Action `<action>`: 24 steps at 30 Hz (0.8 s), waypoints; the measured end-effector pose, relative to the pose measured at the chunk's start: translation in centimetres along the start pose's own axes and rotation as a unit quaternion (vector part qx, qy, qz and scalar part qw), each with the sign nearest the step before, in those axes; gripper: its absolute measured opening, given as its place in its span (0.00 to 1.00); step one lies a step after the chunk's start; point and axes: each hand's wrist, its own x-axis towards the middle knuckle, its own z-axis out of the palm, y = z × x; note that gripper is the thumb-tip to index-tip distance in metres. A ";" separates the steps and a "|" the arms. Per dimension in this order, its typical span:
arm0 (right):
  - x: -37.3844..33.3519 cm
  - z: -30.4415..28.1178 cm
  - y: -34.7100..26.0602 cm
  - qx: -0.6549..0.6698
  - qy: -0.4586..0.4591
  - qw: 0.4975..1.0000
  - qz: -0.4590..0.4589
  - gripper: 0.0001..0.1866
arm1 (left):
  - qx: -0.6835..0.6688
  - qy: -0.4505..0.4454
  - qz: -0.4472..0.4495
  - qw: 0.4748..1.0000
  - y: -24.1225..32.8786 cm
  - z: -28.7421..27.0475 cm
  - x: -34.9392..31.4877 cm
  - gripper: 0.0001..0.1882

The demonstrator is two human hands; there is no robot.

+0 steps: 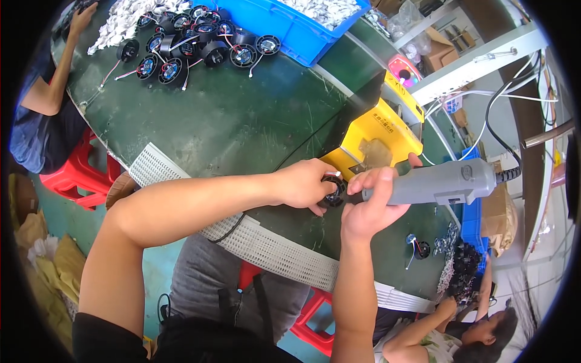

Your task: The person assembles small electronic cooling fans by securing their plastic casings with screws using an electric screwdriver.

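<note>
My left hand (307, 184) grips a small round black motor (334, 192) with a white connector on its lead, close to the green tabletop. Wrapped round the front of a grey electric screwdriver (445, 184) is my right hand (375, 196). The tool lies nearly level in the view, its nose pointing left at the motor. Its tip is hidden by my fingers, so whether it touches cannot be told. Just beyond both hands stands a yellow screw feeder (381, 134).
Several black motors with wires (206, 42) lie at the back left, by white parts (130, 21) and a blue bin (296, 33). One loose motor (422, 248) lies right. Co-workers sit at far left and lower right. A black cable (505, 91) rises from the screwdriver.
</note>
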 end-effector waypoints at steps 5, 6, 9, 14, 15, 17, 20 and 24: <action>0.0 0.4 -0.1 0.035 0.009 0.999 0.027 0.26 | -0.002 0.010 -0.004 1.000 0.2 0.1 0.0 0.14; 0.0 0.3 0.0 0.040 -0.005 0.999 0.023 0.26 | -0.003 0.008 -0.003 1.000 0.3 0.2 -0.1 0.14; -0.2 0.0 0.7 0.053 -0.038 0.998 0.012 0.25 | -0.018 0.033 -0.023 0.999 0.8 0.3 -0.4 0.15; -0.8 -1.2 0.3 0.031 -0.042 0.996 0.073 0.25 | 0.014 -0.017 -0.011 1.000 0.6 0.3 0.6 0.14; -0.9 -1.7 0.6 0.050 -0.089 0.992 0.075 0.28 | 0.033 -0.015 -0.007 0.999 0.5 -0.3 0.5 0.14; -0.9 -2.7 0.5 -0.013 -0.095 0.995 0.041 0.29 | 0.109 0.008 -0.014 0.994 1.9 -2.6 -1.2 0.17; -0.6 -7.9 -0.6 -0.162 -0.024 0.986 0.042 0.23 | 0.398 0.187 0.075 0.895 3.9 -6.8 -2.8 0.15; 0.6 -18.2 -3.2 -0.616 0.023 0.787 0.020 0.15 | 0.444 0.491 0.151 0.734 5.1 -9.0 -3.3 0.25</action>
